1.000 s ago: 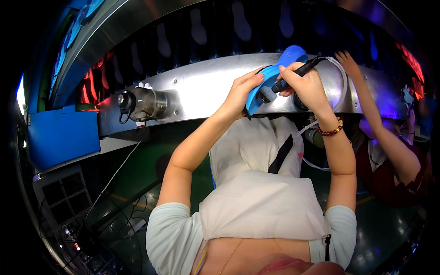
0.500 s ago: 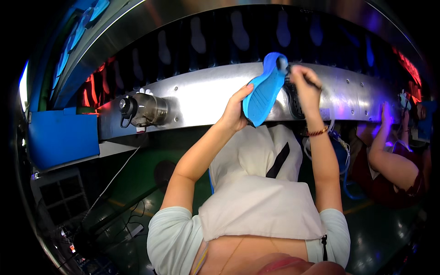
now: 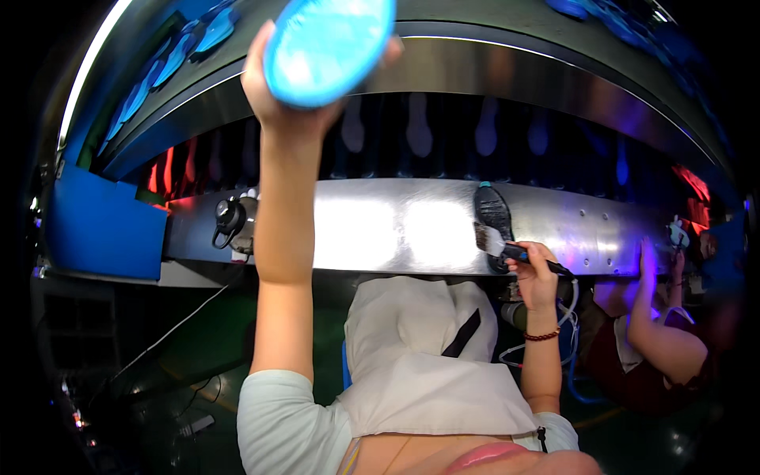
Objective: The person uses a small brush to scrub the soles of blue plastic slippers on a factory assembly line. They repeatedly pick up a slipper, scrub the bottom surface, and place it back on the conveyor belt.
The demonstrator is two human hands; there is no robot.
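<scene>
My left hand (image 3: pixel 273 99) is raised far forward at the upper left, its fingers wrapped round a bright blue shoe sole (image 3: pixel 328 51). The top of that sole runs out of the picture. Near the front edge of the metal bench, my right hand (image 3: pixel 538 273) grips a brush (image 3: pixel 516 252) with a dark handle and a pale tube at its rear end. Its bristles lie over a dark shoe sole (image 3: pixel 492 207) on the bench; whether they touch it I cannot tell.
A dark bottle (image 3: pixel 237 222) stands at the bench's left end, beside a blue panel (image 3: pixel 103 229). Several blue soles (image 3: pixel 214 32) lie on the upper belt (image 3: pixel 491 17). Below it, soles (image 3: pixel 419 127) stand in a dark recess. At right a co-worker's arm (image 3: pixel 661 332) reaches to the bench.
My left hand has lifted the blue sole from above the bench, up and to the left. My right hand has come away from it, bringing the brush down to the dark sole. The view has shifted.
</scene>
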